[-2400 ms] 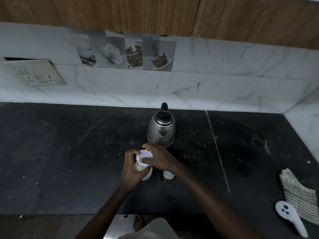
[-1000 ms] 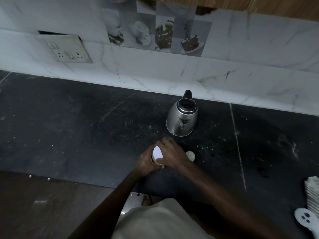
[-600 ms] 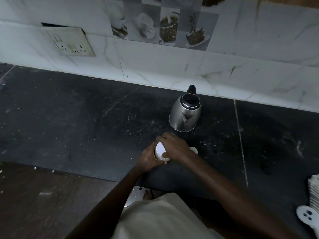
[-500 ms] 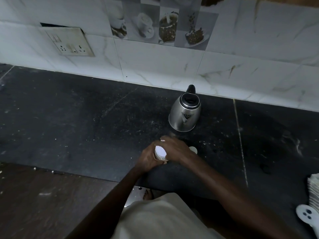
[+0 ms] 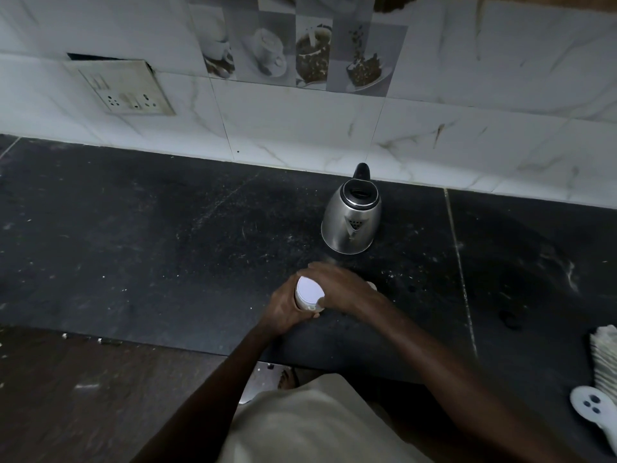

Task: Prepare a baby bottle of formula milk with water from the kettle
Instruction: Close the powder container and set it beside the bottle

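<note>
Head cam, dim light. Both hands are on one small container (image 5: 309,293) with a round white top, tipped so the top faces me. I can't tell if it's the bottle or the formula tub.

Left hand (image 5: 283,312): fingers (image 5: 300,315) curled round the container body from the left and underneath, a firm grip.

Right hand (image 5: 340,289): arched over the white top from the far side, fingers curled on its rim, thumb at the near edge. It's closed on the cap, nothing else in it.

The container is held at the front part of the black stone desk (image 5: 167,245), near its front edge. I can't tell whether its base touches the surface.

Kettle (image 5: 350,225): steel, upright, lid down, black handle toward the wall. It stands behind the hands and slightly right, apart from them, spout side facing me.

A small pale object (image 5: 373,286) peeks out just behind the right wrist, on the desk. Mostly hidden, so I can't identify it.

Far right edge: striped cloth (image 5: 604,359), and a white plastic utensil (image 5: 591,404) with three dark dots just in front of it.

Back wall: marble-look tiles (image 5: 300,128), a row of coffee-cup picture tiles (image 5: 300,51), and a socket plate (image 5: 128,91) at upper left.
</note>
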Tool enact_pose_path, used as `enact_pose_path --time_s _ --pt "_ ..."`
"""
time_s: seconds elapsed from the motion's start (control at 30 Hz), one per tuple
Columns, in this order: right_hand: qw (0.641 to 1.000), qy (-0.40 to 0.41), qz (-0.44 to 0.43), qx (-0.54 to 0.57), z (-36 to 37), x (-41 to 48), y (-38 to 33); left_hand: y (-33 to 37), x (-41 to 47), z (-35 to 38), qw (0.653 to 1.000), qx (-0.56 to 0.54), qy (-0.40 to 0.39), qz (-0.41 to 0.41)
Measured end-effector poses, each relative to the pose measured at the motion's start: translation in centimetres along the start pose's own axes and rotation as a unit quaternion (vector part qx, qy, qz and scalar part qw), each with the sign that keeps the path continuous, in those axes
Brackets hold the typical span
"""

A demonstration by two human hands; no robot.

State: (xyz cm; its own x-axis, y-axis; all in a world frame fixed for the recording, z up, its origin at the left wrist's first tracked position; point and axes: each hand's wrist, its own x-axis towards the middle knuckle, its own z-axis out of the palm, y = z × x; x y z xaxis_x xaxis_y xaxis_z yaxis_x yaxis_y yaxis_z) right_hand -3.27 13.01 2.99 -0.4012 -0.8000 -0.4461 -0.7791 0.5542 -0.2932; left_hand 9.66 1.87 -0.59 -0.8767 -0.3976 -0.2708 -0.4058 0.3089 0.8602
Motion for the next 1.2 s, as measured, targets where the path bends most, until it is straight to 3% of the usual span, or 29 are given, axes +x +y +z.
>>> enact_pose_path --time_s 0.07,0.27,0.43,0.67,0.9,1.2 --pt "1.000 -0.025 -0.009 -0.009 0.6 0.1 0.0 -0.1 0.0 0.1 1.000 0.000 0.002 0.012" --pt "0.993 0.058 0.033 -0.095 1.3 0.3 -1.2 0.0 -0.1 0.1 1.000 -0.010 -0.011 -0.008" --pt "0.978 0.072 0.059 -0.187 1.7 0.9 -2.6 -0.2 0.0 0.3 1.000 -0.015 -0.019 -0.016" --pt "0.989 0.067 0.059 -0.121 2.1 1.0 -1.4 -0.5 0.2 0.4 0.999 -0.011 -0.013 -0.027" --pt "0.990 0.027 0.068 -0.122 2.0 2.2 -1.7 -0.6 0.4 0.7 0.999 -0.008 -0.018 -0.036" --pt "0.982 0.059 0.042 -0.173 2.6 1.7 -1.6 -1.1 0.6 0.2 0.999 0.018 -0.045 0.009"
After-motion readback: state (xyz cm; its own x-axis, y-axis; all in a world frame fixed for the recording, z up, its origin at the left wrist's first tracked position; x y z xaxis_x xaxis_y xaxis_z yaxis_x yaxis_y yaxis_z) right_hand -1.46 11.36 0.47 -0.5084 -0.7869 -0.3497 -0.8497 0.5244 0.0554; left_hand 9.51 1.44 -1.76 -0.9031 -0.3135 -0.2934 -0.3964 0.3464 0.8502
